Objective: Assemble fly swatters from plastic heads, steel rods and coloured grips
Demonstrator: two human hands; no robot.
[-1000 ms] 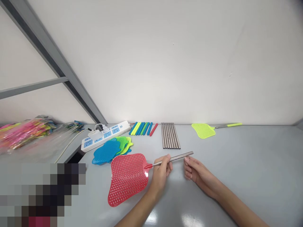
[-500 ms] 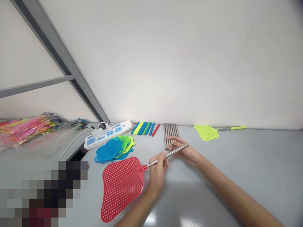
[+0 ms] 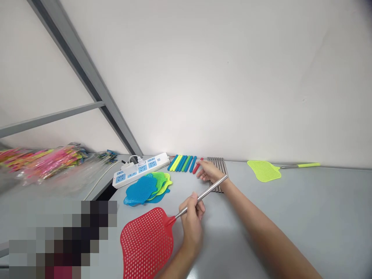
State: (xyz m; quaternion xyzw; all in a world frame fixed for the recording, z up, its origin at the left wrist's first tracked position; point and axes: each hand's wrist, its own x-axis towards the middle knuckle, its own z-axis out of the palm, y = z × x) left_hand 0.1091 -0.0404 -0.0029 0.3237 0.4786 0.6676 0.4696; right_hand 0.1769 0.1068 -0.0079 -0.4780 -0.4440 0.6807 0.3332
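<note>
My left hand point(image 3: 192, 221) is closed around the metal rod point(image 3: 213, 186) of a red fly swatter, whose perforated red head point(image 3: 147, 242) points down to the left. No grip covers the rod's free end, which slants up to the right and passes in front of my right wrist. Fingers apart, my right hand point(image 3: 211, 171) reaches over to a red handle sleeve point(image 3: 195, 170); its fingertips overlap the sleeve, and contact is unclear. Left of that lies a row of blue, yellow and green handle sleeves point(image 3: 181, 163). Several metal rods point(image 3: 220, 164) lie partly hidden behind my right hand.
A stack of blue, green and yellow swatter heads point(image 3: 142, 188) lies before a white power strip point(image 3: 135, 174) with plugs. At the right rests a complete yellow fly swatter point(image 3: 264, 171). Plastic-wrapped bundles point(image 3: 55, 164) fill the far left. A wall point(image 3: 226, 97) stands behind the table.
My right hand has moved left from the metal rods to the red handle sleeve. My left hand still holds the red swatter, now slightly lower in view. The camera view has shifted a little.
</note>
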